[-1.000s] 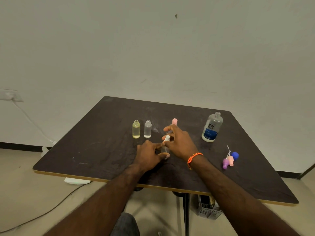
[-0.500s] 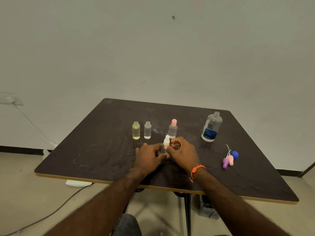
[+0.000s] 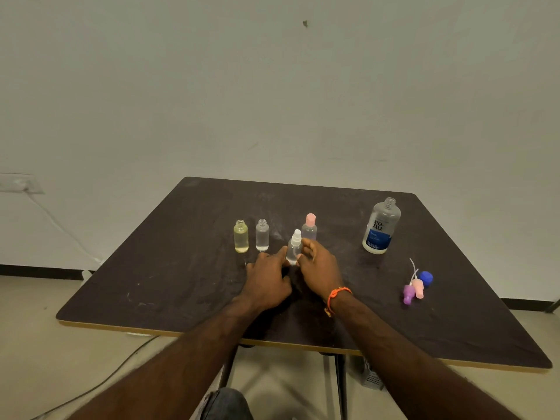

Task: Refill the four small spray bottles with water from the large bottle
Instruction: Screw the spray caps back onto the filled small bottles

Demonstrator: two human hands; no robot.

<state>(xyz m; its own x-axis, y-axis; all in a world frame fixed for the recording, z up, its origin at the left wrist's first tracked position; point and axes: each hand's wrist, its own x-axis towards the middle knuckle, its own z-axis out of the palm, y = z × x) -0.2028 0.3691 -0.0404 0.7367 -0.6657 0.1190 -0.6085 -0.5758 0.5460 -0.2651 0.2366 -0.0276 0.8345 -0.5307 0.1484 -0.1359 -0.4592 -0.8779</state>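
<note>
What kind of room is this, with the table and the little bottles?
Probably a plain workroom or office, not a kitchen. There is a bare pale wall, a worn dark table on metal legs, and a cable running from a wall socket down to the tiled floor.

The large bottle [image 3: 381, 227] bears "re·nu" on its label; the smaller print beneath is illegible.
</note>
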